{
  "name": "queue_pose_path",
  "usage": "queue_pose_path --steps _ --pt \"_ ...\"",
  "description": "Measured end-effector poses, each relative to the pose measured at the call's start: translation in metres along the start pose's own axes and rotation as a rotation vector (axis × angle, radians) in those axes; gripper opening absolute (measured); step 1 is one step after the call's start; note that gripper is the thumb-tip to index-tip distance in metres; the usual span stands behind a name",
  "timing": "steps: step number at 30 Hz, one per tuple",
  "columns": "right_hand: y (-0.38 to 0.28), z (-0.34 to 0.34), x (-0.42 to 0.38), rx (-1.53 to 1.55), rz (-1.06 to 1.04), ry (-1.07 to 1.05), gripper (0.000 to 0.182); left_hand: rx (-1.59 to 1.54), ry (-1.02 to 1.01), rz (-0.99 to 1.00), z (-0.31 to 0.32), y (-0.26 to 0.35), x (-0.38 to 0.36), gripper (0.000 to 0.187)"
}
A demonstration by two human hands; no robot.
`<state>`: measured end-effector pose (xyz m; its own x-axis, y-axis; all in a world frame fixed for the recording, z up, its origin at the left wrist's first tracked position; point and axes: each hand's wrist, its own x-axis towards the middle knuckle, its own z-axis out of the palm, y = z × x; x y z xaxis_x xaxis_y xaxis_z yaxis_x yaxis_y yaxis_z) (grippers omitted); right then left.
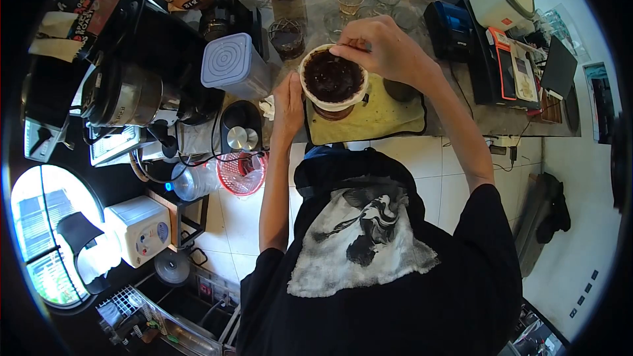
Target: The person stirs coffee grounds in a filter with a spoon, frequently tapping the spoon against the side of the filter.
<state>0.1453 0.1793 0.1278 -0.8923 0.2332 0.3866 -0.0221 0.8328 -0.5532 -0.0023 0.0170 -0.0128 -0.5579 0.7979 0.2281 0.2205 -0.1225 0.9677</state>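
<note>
Dark grounds fill the dripper (333,78); left hand (288,107) braces its side; right hand (379,46) pinches something unclear above.

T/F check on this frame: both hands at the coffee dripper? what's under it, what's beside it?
1. The left hand rests against the side of the dripper. True.
2. The right hand is down at the person's side. False: it is over the dripper's rim, fingers pinched on something too small to tell.
3. The dripper is empty. False: it is full of dark coffee grounds.
4. A yellow cloth lies under the dripper setup. True.
5. The grey lidded container stands on the right hand's side. False: it is on the left hand's side.
</note>
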Motion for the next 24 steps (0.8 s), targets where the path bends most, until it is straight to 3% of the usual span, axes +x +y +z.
queue_pose_path --steps 24 --pt "-0.0065 -0.0019 -0.0001 -0.047 -0.005 -0.02 0.022 0.053 -0.05 -0.002 -0.0058 -0.0108 -0.0002 0.037"
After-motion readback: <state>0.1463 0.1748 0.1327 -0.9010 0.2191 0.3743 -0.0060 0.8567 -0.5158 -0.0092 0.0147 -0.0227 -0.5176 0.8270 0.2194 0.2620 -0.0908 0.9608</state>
